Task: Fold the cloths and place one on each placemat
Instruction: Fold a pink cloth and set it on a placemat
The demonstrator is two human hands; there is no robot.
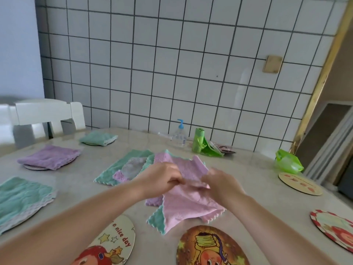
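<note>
In the middle of the table [80, 190], two hands work on a pink cloth [187, 205]. The left hand [162, 178] pinches the cloth's top edge w/ curled fingers [174, 178]. The right hand [222, 184] pinches the same edge just beside it. The cloth is lifted at the top, and its low corner rests on the table, near the mats in front.

To do this step well, I think it helps to hold 2 corners, pull the edge straight, then bring it down onto the other edge so the sides match. Press it flat, then fold once more. It's soft & floppy, so it may slip crooked.

Count of cloths: 3 are folded and sit on mats on the left: a near green cloth [23, 196], a purple cloth [49, 156] and a far green cloth [98, 138]. 1 pink is in the hands. A pile [124, 167] of more lies behind; I see green, grey & purple bits, but can't tell how many.

Count of bare mats: 4, i.e. a "nice day" mat [114, 240], an orange mat [208, 245], a red-rim mat [336, 228] and a far tan mat [299, 183].

Other stuff: 1 pump bottle [179, 135], 1 green bag roll [198, 142].
</note>
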